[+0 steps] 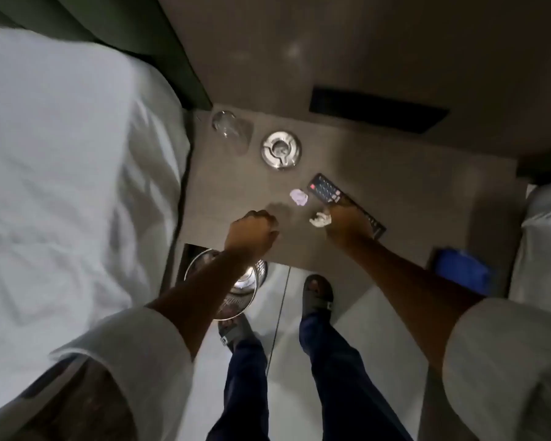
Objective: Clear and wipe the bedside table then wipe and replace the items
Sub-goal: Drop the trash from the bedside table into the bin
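The dark bedside table [395, 192] carries a clear glass [231, 128] at its back left, a round metal ashtray [281, 150], a black remote [326, 190] and a small lilac paper scrap [298, 197]. My left hand [252, 232] hovers as a fist over the table's front edge; I cannot tell if it holds anything. My right hand [347, 222] lies over the remote's near end, its fingers closing on a crumpled white paper [320, 219].
A metal mesh bin [236, 288] stands on the floor under my left forearm, against the table's front. A bed with white linen [77, 173] fills the left side. A blue cloth [462, 272] lies on the table's front right corner. My sandalled feet stand on pale tiles.
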